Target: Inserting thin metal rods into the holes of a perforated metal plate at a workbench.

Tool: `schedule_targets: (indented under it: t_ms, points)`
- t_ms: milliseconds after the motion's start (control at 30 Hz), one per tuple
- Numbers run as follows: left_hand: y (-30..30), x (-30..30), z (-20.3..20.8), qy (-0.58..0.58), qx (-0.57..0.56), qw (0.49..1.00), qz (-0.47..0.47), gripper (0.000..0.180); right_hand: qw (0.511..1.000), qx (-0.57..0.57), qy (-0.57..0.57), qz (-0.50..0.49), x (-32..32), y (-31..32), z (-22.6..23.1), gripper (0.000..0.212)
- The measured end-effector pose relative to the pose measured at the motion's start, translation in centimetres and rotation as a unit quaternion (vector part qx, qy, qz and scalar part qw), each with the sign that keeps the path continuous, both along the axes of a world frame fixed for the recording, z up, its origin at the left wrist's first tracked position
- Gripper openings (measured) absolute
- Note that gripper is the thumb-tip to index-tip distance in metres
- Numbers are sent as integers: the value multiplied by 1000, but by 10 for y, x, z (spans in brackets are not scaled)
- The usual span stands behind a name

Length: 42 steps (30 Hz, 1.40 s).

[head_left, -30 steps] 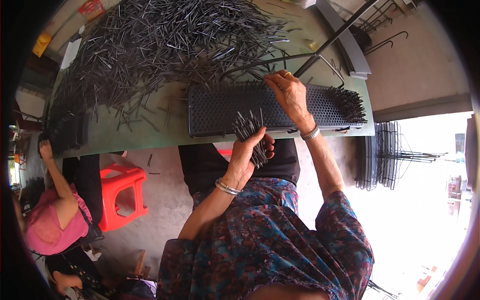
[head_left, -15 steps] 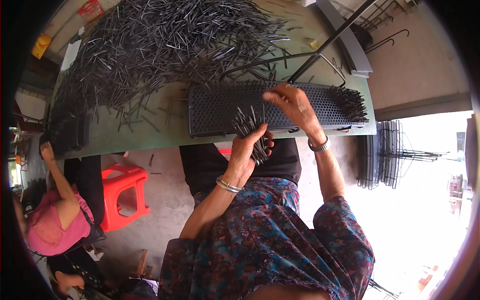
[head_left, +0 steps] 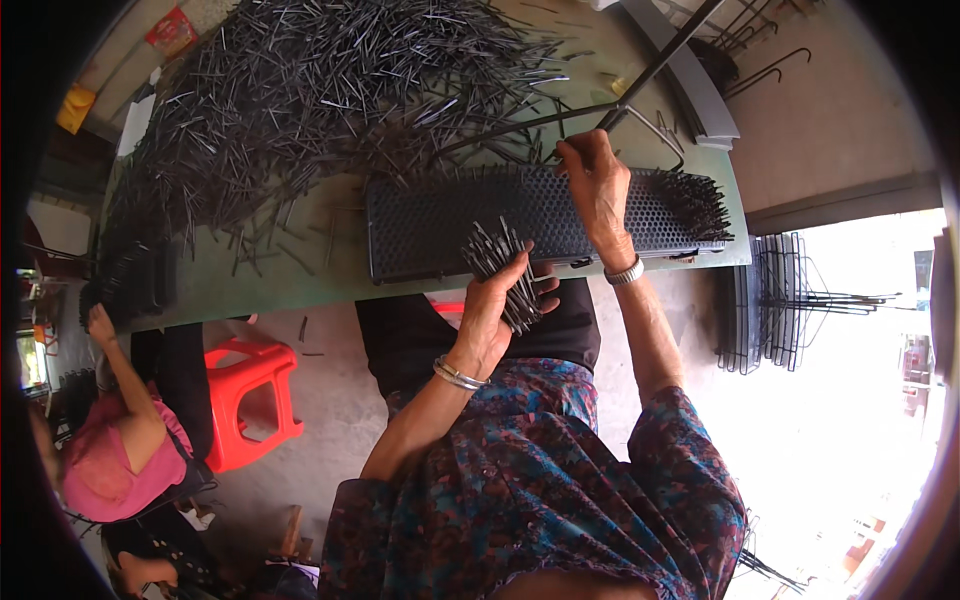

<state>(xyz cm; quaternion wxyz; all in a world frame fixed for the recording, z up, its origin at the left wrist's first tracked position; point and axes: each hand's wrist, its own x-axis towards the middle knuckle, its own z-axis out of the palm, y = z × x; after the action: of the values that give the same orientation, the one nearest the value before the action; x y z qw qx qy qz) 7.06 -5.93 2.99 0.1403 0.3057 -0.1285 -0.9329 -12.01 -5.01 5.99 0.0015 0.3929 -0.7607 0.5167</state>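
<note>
My left hand [head_left: 492, 312] is closed round a bundle of thin dark rods [head_left: 492, 250], their ends fanning out above the thumb. It is in front of the near edge of a long black perforated tray [head_left: 440, 222], which lies along the table's front edge. Over the tray's far side, right of its middle, my right hand [head_left: 597, 190] is raised with thumb and fingers pinched together. Whatever is in that pinch is too small to make out. Many short dark rods [head_left: 695, 205] stand upright in the holes at the tray's right end.
A large heap of loose dark rods [head_left: 320, 90] covers the table's far left. A black metal frame [head_left: 622, 105] reaches over the table behind the tray. At left, a person in pink [head_left: 125, 450] works near a red stool [head_left: 250, 405]. Wire racks [head_left: 780, 300] stand at right.
My right hand has moved up and slightly away, toward the tray's far edge. My left hand keeps the bundle in nearly the same place. The whole view has shifted slightly.
</note>
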Motion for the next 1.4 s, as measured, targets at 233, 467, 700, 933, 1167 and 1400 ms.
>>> schedule_targets:
  t_ms: [233,467,700,933,1167,1400]
  points:
    - [-3,4,-1,-35,-66,997,-19,26,1000,9,9,18,6,-4,-3,9]
    - [1,4,-3,-29,-61,998,-7,21,995,34,87,40,5,-1,-19,8]
    - [3,4,-3,-33,-53,998,-5,20,971,127,198,32,2,-5,-22,17]
    - [4,6,2,-20,-80,996,20,19,975,202,34,90,19,28,17,26]
    - [9,4,2,-1,-44,999,5,23,914,208,-210,277,35,58,22,16]
    - [-2,-2,-1,-30,-51,998,14,22,984,123,-80,99,31,48,41,12]
